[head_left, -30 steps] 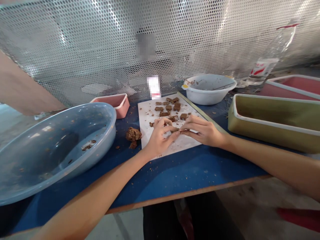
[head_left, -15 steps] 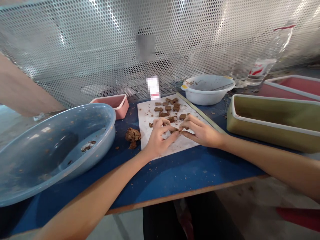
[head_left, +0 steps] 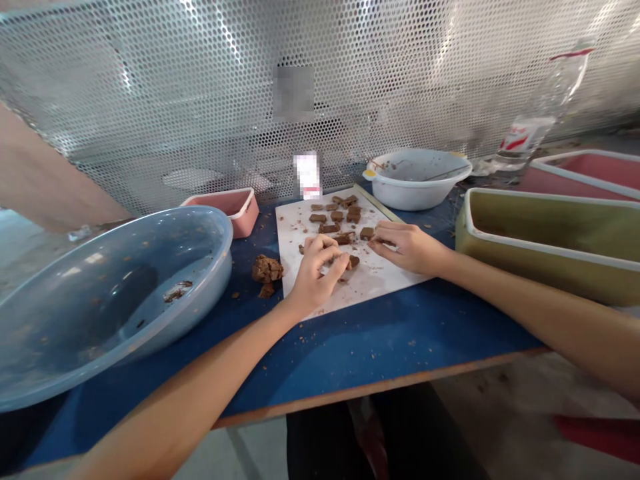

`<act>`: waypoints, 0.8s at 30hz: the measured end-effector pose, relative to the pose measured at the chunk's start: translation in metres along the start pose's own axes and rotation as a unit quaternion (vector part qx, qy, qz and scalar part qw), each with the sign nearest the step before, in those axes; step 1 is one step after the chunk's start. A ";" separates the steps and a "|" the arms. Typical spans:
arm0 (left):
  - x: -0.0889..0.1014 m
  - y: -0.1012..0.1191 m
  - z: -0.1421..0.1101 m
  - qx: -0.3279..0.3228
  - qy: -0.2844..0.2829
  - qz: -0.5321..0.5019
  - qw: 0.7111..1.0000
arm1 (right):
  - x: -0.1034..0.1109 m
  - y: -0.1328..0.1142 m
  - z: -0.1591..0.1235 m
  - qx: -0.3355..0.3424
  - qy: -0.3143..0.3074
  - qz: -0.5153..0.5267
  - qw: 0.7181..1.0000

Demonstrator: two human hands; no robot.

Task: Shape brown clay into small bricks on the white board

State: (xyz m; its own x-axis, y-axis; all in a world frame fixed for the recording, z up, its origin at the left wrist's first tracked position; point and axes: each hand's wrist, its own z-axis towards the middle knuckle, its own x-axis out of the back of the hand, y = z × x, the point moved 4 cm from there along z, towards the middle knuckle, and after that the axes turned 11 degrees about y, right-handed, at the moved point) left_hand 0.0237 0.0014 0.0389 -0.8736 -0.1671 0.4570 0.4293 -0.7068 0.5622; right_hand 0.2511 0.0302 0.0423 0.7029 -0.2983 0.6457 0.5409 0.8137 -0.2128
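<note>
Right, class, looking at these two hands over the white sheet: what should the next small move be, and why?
Probably bring the right hand across to steady the brown piece: it pokes out past the left hand's grip, with its exposed end facing the right hand, which sits apart from it over the white sheet.

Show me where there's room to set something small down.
Best patch: the blue table between the paper and the table's near edge, with only scattered crumbs. The paper's middle is crowded with brown blocks, left hand and right hand.
</note>
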 end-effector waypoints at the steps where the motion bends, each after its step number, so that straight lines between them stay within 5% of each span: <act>1: 0.000 0.000 0.000 0.001 0.000 0.002 1.000 | -0.001 0.003 -0.001 -0.002 -0.015 -0.016 1.000; 6: -0.001 -0.003 -0.001 0.015 0.006 0.003 1.000 | -0.002 0.014 -0.004 -0.006 -0.062 -0.027 0.998; 12: -0.003 -0.006 -0.003 -0.002 0.003 -0.009 1.000 | 0.008 -0.001 0.001 -0.006 0.024 0.049 0.999; 16: -0.005 -0.007 -0.004 -0.044 -0.011 0.007 0.999 | 0.008 -0.023 -0.002 0.076 0.050 0.093 0.992; 24: -0.006 -0.008 -0.005 -0.066 -0.025 0.007 0.997 | 0.007 -0.043 -0.008 0.192 0.078 0.003 0.978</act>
State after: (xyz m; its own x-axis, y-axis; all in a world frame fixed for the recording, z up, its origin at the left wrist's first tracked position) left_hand 0.0241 0.0044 0.0284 -0.8539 -0.1466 0.4995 0.4050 -0.7898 0.4607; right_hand 0.2365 -0.0108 0.0507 0.7837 -0.3408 0.5192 0.3442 0.9342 0.0937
